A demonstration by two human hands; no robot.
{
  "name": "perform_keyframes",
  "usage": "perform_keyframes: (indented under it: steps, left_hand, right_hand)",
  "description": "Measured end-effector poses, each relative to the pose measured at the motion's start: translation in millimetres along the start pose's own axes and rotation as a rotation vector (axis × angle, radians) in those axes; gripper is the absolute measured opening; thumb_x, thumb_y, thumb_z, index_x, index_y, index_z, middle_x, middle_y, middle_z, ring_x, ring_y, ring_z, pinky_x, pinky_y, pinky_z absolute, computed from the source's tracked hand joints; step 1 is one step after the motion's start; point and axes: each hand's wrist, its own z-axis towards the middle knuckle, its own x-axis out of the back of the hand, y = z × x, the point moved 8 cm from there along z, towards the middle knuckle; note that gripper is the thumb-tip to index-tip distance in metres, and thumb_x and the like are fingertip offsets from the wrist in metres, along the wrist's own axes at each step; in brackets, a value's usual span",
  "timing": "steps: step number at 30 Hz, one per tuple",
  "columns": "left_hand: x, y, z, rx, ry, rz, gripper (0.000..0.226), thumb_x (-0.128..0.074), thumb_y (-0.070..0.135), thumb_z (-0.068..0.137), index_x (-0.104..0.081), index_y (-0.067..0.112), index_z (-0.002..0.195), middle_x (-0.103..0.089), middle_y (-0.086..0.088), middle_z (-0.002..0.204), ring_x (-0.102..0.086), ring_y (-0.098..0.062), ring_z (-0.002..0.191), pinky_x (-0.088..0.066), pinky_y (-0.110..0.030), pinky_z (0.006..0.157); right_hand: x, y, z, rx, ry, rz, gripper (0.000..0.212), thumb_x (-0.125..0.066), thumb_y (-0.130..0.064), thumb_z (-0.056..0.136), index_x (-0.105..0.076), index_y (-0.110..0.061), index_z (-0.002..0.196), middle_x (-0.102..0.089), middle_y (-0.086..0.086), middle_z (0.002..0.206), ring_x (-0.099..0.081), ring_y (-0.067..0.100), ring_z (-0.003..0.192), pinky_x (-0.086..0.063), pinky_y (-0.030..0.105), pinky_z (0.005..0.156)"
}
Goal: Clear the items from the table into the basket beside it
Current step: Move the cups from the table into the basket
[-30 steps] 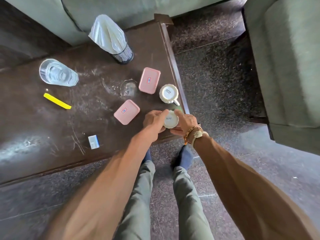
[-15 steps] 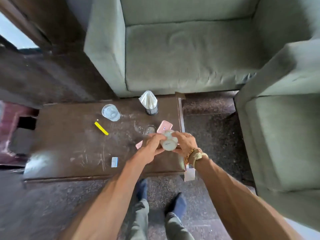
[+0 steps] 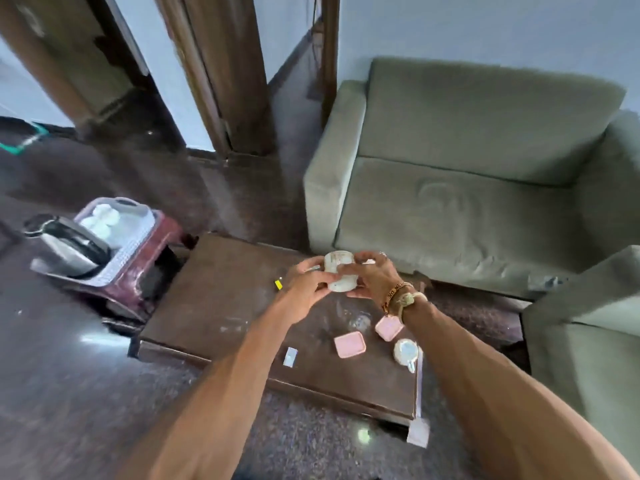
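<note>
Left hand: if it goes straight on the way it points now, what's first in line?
The white cup that the left hand grips; the right hand holds its far side. Beyond them the line seems to head for the green sofa, but depth is unclear.

Bare forearms; at five o'clock of the right hand [image 3: 375, 276], a gold-coloured chain-link bracelet [image 3: 394, 292] beside a cream knotted cord wristband [image 3: 410, 299]
</note>
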Motion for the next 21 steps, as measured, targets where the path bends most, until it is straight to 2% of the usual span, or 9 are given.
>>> perform_keyframes:
  steps: [3,5,7,8,10,12,14,18,21]
  left_hand:
    - [60.7,26.0,-14.1,-0.049,0.056,-0.020,0.059,-0.064,-0.019,0.077,-0.055,0.005,0.130,-0.063,-0.018,0.128,-0.060,-0.032,0.119,-0.053,-0.034,0.092]
    - [106.3,42.9,-23.9,-0.079,0.086,-0.042,0.060,-0.064,-0.019,0.076,-0.054,0.004,0.131,-0.062,-0.017,0.130,-0.060,-0.030,0.118,-0.053,-0.034,0.092]
    - [153.0,62.7,-32.7,-0.109,0.092,-0.073,0.059,-0.065,-0.019,0.074,-0.056,0.005,0.127,-0.063,-0.015,0.129,-0.062,-0.028,0.115,-0.053,-0.036,0.094]
    - [175.7,74.4,-37.2,-0.128,0.093,-0.078,0.059,-0.066,-0.020,0.073,-0.057,0.006,0.125,-0.064,-0.015,0.127,-0.064,-0.027,0.113,-0.053,-0.036,0.094]
    - [222.0,97.5,-46.0,-0.161,0.110,-0.087,0.060,-0.069,-0.021,0.070,-0.059,0.008,0.122,-0.067,-0.013,0.123,-0.066,-0.025,0.110,-0.054,-0.037,0.095]
    - [265.1,116.7,-56.7,-0.181,0.143,-0.097,0.063,-0.071,-0.022,0.068,-0.059,0.009,0.122,-0.069,-0.010,0.120,-0.067,-0.023,0.110,-0.055,-0.037,0.095]
    - [304.0,135.4,-68.2,-0.203,0.173,-0.093,0.066,-0.072,-0.022,0.068,-0.058,0.010,0.125,-0.070,-0.008,0.118,-0.068,-0.021,0.108,-0.055,-0.036,0.094]
    - [374.3,166.1,-87.9,-0.269,0.262,-0.011,0.073,-0.077,-0.018,0.066,-0.058,0.014,0.129,-0.069,-0.005,0.120,-0.067,-0.018,0.108,-0.057,-0.036,0.093]
    - [423.6,170.9,-97.7,-0.276,0.328,0.017,0.078,-0.079,-0.014,0.063,-0.059,0.018,0.131,-0.069,-0.001,0.122,-0.066,-0.016,0.111,-0.055,-0.038,0.095]
  right_hand:
    - [-69.6,-10.8,-0.1,0.012,-0.073,-0.029,0.041,-0.076,0.005,0.075,-0.059,-0.008,0.110,-0.067,0.025,0.104,-0.068,0.040,0.089,-0.053,0.057,0.090]
    - [-121.7,-14.4,3.3,0.008,-0.123,-0.037,0.041,-0.073,0.008,0.077,-0.056,-0.006,0.111,-0.064,0.023,0.103,-0.065,0.036,0.088,-0.054,0.052,0.083]
    - [-171.3,-21.1,4.9,0.008,-0.140,-0.077,0.046,-0.073,0.007,0.078,-0.053,-0.006,0.116,-0.062,0.019,0.098,-0.063,0.032,0.085,-0.055,0.041,0.071]
    - [-196.3,-25.0,7.5,0.025,-0.160,-0.116,0.044,-0.073,0.006,0.078,-0.055,-0.003,0.117,-0.061,0.019,0.096,-0.061,0.031,0.085,-0.054,0.039,0.071]
    - [-248.3,-31.9,12.5,0.065,-0.229,-0.204,0.042,-0.073,0.001,0.079,-0.058,0.005,0.119,-0.061,0.020,0.096,-0.061,0.030,0.086,-0.053,0.044,0.079]
    - [-295.6,-38.8,12.3,0.095,-0.278,-0.244,0.046,-0.078,-0.004,0.076,-0.062,-0.001,0.119,-0.067,0.016,0.098,-0.067,0.028,0.089,-0.055,0.043,0.083]
    - [-339.1,-46.8,12.9,0.113,-0.302,-0.279,0.051,-0.084,-0.010,0.070,-0.064,-0.006,0.117,-0.072,0.014,0.101,-0.071,0.027,0.091,-0.059,0.040,0.081]
    - [-419.2,-61.6,21.0,0.193,-0.324,-0.406,0.065,-0.094,-0.021,0.049,-0.068,-0.007,0.107,-0.073,0.012,0.098,-0.073,0.025,0.089,-0.061,0.040,0.080]
    - [-475.2,-58.9,30.9,0.263,-0.357,-0.485,0.063,-0.096,-0.020,0.045,-0.067,-0.010,0.100,-0.072,0.005,0.094,-0.071,0.020,0.088,-0.059,0.033,0.079]
